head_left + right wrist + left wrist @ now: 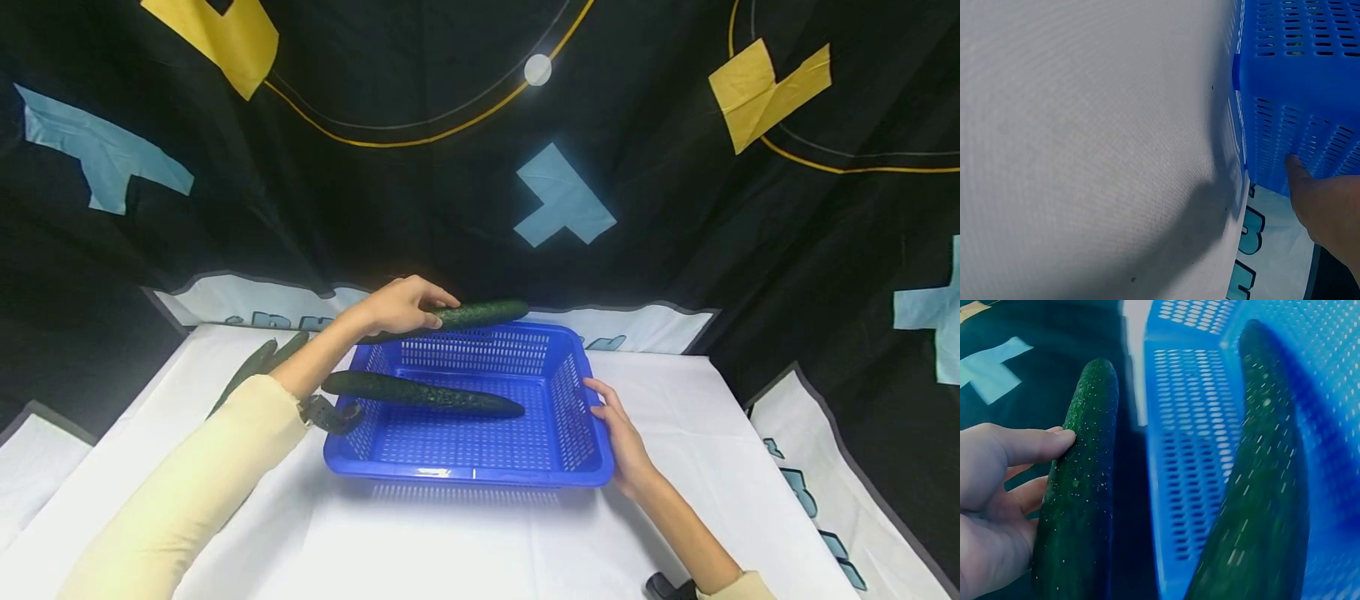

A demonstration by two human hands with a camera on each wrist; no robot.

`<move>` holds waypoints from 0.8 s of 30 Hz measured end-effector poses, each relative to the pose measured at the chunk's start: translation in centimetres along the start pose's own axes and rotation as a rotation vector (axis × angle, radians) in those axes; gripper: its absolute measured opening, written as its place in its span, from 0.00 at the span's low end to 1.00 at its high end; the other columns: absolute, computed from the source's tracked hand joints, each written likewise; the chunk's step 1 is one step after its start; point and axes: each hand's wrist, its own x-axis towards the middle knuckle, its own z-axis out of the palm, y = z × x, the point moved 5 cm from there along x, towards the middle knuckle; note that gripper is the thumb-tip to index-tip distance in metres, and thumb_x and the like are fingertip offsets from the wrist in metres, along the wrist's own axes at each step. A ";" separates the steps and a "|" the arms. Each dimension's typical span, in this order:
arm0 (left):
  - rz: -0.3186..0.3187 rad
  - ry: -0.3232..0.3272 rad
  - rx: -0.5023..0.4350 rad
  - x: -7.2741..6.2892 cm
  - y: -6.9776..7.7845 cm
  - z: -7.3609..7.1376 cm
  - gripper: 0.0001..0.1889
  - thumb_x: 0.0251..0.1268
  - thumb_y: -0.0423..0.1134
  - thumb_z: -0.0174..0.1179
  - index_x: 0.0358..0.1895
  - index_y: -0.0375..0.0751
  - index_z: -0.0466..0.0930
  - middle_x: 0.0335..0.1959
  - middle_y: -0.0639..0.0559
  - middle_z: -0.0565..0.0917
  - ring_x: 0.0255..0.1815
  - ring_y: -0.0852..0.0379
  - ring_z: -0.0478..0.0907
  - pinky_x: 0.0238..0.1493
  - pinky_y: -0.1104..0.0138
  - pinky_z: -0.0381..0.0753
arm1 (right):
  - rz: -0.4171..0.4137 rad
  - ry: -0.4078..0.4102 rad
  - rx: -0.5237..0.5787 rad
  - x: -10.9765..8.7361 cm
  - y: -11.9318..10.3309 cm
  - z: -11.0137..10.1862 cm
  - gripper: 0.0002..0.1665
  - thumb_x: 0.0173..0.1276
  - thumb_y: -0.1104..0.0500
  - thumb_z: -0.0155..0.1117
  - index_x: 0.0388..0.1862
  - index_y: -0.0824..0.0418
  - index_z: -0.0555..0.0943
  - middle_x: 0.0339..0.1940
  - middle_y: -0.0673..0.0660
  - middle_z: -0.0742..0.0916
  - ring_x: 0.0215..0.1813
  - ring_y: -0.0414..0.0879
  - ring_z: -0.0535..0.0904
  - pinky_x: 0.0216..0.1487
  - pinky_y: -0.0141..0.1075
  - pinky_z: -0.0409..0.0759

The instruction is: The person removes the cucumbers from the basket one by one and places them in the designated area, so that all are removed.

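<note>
My left hand (405,307) pinches a long dark green cucumber (483,314) between thumb and fingers, above the back rim of a blue plastic basket (468,477). In the left wrist view this cucumber (1088,469) lies outside the basket wall, its lower end cut off by the frame. A second cucumber (427,395) slants across the basket, one end over the left rim beside my left wrist. My right hand (626,437) holds the basket's right rim. One of its digits presses the perforated outer wall in the right wrist view; the other fingers are hidden there.
More cucumbers (251,367) lie on the white-covered table (420,550) left of the basket, partly behind my left forearm. A black curtain (420,208) with blue and yellow shapes hangs behind the table. A dark strap (333,414) circles my left wrist.
</note>
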 end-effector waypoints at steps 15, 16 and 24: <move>-0.128 0.198 -0.027 -7.8 -4.3 -6.3 0.22 0.69 0.31 0.59 0.66 0.37 0.75 0.61 0.32 0.76 0.59 0.33 0.74 0.56 0.39 0.74 | 0.009 -0.005 0.013 -0.1 -0.2 0.0 0.30 0.77 0.59 0.36 0.77 0.49 0.56 0.66 0.66 0.65 0.50 0.55 0.75 0.47 0.44 0.78; -0.144 0.201 -0.030 -8.4 -4.8 -6.5 0.23 0.70 0.32 0.59 0.67 0.36 0.74 0.62 0.31 0.75 0.58 0.32 0.74 0.55 0.40 0.76 | 0.008 -0.006 0.011 -0.1 -0.2 0.0 0.30 0.77 0.59 0.36 0.77 0.49 0.56 0.67 0.66 0.65 0.50 0.55 0.75 0.47 0.43 0.78; -0.274 0.222 -0.091 -13.0 -10.2 -7.2 0.27 0.72 0.33 0.56 0.72 0.32 0.63 0.67 0.25 0.66 0.61 0.24 0.70 0.56 0.34 0.72 | 0.008 -0.004 0.035 0.0 0.0 -0.1 0.30 0.76 0.59 0.36 0.76 0.49 0.56 0.65 0.66 0.65 0.50 0.55 0.76 0.46 0.45 0.79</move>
